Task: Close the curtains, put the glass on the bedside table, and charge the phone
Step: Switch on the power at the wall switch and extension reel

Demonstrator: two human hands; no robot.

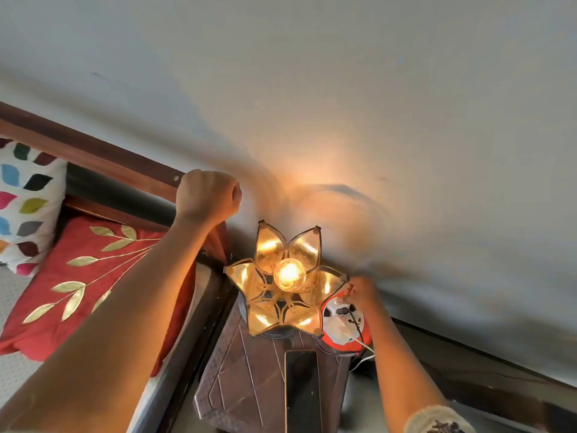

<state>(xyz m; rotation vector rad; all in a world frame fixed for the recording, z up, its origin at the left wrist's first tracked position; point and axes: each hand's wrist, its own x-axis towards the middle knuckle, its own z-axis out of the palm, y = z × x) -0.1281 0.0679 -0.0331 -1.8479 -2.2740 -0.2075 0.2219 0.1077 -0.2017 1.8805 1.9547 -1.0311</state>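
Observation:
A dark phone (303,392) lies screen up on the carved wooden bedside table (243,379). Behind it, at the table's right edge, stands an orange and white extension box (332,310). A white charger (338,332) is plugged into it, and a thin white cable (366,345) runs off to the right. My right hand (362,293) reaches down to the box's far rim, fingertips pinched together on it. My left hand (207,195) is a closed fist on the end of the wooden headboard (93,154). No glass or curtain is in view.
A lit flower-shaped lamp (288,276) fills the back of the table, its petals close to my right hand. On the bed at left lie a red leaf-embroidered pillow (78,276) and a patterned one (25,201). A plain wall (374,89) rises behind.

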